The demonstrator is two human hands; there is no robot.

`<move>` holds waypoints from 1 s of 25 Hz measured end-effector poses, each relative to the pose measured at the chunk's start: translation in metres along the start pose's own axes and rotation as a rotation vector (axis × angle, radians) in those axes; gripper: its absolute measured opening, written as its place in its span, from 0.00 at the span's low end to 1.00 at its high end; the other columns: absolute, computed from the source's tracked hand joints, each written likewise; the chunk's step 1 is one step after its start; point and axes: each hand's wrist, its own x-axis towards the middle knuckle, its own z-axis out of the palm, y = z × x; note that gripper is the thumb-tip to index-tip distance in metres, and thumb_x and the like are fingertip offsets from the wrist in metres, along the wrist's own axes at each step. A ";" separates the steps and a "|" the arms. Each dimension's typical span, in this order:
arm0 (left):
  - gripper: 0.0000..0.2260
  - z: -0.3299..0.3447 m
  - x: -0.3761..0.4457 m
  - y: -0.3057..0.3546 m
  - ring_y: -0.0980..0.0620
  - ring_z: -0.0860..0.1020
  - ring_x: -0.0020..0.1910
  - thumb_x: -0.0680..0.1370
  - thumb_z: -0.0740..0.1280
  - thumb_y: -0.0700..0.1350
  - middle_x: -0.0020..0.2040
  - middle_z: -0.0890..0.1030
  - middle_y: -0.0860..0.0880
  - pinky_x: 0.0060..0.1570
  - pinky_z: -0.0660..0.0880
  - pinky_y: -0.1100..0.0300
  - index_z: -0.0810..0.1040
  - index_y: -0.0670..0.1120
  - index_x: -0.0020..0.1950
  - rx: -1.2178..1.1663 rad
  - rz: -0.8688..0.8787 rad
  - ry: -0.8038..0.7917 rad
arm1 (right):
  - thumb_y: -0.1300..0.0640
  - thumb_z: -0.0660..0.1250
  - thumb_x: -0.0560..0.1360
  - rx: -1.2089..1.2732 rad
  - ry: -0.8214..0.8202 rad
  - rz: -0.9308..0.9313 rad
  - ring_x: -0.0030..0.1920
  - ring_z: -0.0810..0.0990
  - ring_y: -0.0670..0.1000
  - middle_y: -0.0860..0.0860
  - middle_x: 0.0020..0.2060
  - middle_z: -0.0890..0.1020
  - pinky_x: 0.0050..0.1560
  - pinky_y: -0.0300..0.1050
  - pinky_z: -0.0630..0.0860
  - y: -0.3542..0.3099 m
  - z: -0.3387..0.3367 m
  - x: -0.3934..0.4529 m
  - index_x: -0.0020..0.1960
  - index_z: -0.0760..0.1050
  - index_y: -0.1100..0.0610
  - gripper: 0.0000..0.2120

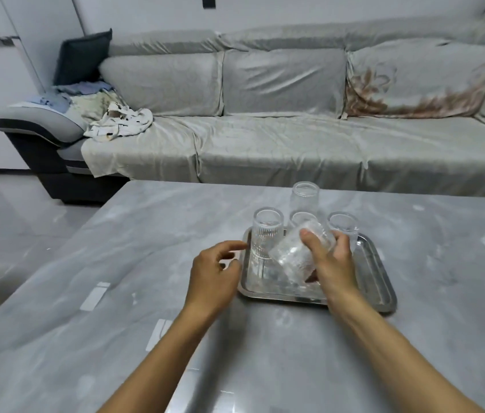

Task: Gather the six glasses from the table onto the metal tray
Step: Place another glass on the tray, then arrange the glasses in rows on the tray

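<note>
One big grey marble-look table (265, 353) is holding a shiny flat metal tray (384, 281). Three clear ribbed glasses are standing on it; a fourth clear glass (304, 198) looks to be just behind. The right hand (329, 263) is clamping a tilted clear ribbed glass (293, 254) low over the tray — it looks light, slippery and easy to break, so holding round its middle seems best. The left hand (213, 275) is hovering nearby, fingers apart — holding nothing.

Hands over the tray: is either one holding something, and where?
The right hand grips a tilted ribbed glass around its side. The left hand holds nothing.
</note>
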 end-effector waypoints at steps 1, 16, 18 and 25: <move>0.17 0.001 0.004 -0.012 0.52 0.81 0.54 0.73 0.64 0.36 0.56 0.83 0.52 0.57 0.77 0.55 0.82 0.52 0.57 0.094 -0.139 -0.014 | 0.35 0.72 0.65 -0.151 0.041 -0.134 0.40 0.82 0.53 0.49 0.42 0.82 0.44 0.57 0.80 0.004 0.004 0.001 0.56 0.68 0.46 0.26; 0.18 0.023 0.022 -0.031 0.51 0.80 0.55 0.74 0.61 0.36 0.56 0.83 0.53 0.55 0.75 0.57 0.81 0.51 0.58 0.083 -0.265 -0.137 | 0.41 0.72 0.68 -0.581 -0.234 -0.561 0.61 0.77 0.50 0.45 0.66 0.74 0.57 0.50 0.76 0.037 0.022 0.003 0.71 0.62 0.44 0.35; 0.16 0.023 0.031 -0.022 0.55 0.79 0.55 0.77 0.62 0.38 0.56 0.81 0.58 0.51 0.73 0.64 0.79 0.53 0.60 -0.003 -0.180 -0.062 | 0.40 0.68 0.70 -0.522 -0.080 -0.621 0.55 0.79 0.49 0.45 0.63 0.76 0.50 0.49 0.78 0.015 0.016 0.022 0.67 0.65 0.45 0.28; 0.10 0.033 0.034 -0.025 0.72 0.80 0.40 0.80 0.62 0.50 0.42 0.85 0.65 0.33 0.71 0.78 0.82 0.56 0.45 -0.308 -0.342 -0.134 | 0.51 0.68 0.71 -0.941 -0.023 -0.438 0.59 0.78 0.57 0.52 0.63 0.78 0.53 0.51 0.76 -0.060 0.012 0.154 0.64 0.72 0.53 0.22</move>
